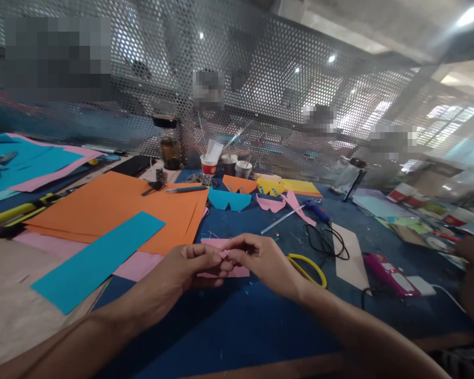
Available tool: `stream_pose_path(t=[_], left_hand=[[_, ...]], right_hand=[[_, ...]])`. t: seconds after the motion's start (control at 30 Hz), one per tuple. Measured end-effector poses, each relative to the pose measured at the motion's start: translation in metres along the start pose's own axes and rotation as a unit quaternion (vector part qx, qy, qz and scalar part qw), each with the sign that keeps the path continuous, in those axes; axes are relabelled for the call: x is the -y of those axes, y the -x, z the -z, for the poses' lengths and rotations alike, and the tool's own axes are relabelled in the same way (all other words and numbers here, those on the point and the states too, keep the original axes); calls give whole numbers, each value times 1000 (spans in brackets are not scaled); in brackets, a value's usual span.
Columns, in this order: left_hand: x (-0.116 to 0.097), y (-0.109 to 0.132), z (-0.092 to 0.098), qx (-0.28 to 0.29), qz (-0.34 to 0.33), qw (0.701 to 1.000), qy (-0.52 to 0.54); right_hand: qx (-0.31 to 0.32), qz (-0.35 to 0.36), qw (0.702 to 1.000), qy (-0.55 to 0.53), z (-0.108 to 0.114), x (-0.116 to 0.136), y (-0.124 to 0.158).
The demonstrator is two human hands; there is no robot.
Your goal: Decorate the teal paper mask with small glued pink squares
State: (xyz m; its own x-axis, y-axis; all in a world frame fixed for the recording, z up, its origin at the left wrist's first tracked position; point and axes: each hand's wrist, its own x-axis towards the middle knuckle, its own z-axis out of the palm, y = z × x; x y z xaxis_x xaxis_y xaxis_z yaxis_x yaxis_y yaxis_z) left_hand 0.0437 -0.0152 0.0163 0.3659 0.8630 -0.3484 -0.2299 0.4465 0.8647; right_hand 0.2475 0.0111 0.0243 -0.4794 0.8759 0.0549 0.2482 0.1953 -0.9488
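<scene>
Between the fingertips of my left hand (199,263) and my right hand (256,258) is a small pink paper piece (224,254). Both hands pinch it; its exact shape is too small to make out. Below them a pink paper sheet (240,271) lies on the blue table top (221,331), partly hidden by the fingers. Beyond the hands stand folded paper shapes with notched lower edges: a blue one (229,200), an orange one (239,185), a yellow one (270,187) and a pink one (270,203). Dots mark the orange and yellow ones.
Orange sheets (114,205) and a blue strip (98,263) lie left. A blue glue gun (318,209) with a black cord, yellow-handled scissors (318,273) and a magenta power strip (393,275) are right. Paper cups (209,166) and a jar (169,145) stand before a perforated metal screen (237,121).
</scene>
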Motion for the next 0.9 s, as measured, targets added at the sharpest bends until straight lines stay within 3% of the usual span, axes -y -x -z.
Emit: stream_pose_path(t=[0.43,0.67,0.9], left_hand=[[-2,-1,-3,-4,-1,1000,11],[-3,-5,0,-86,-48,987,-126],[-1,-10,1,-109,-78,968,-213]], right_hand=[[-18,1,998,61,5,3,-1],[-35,11,997,68,5,-4,-2],[-54,27,993,103,4,-12,-2]])
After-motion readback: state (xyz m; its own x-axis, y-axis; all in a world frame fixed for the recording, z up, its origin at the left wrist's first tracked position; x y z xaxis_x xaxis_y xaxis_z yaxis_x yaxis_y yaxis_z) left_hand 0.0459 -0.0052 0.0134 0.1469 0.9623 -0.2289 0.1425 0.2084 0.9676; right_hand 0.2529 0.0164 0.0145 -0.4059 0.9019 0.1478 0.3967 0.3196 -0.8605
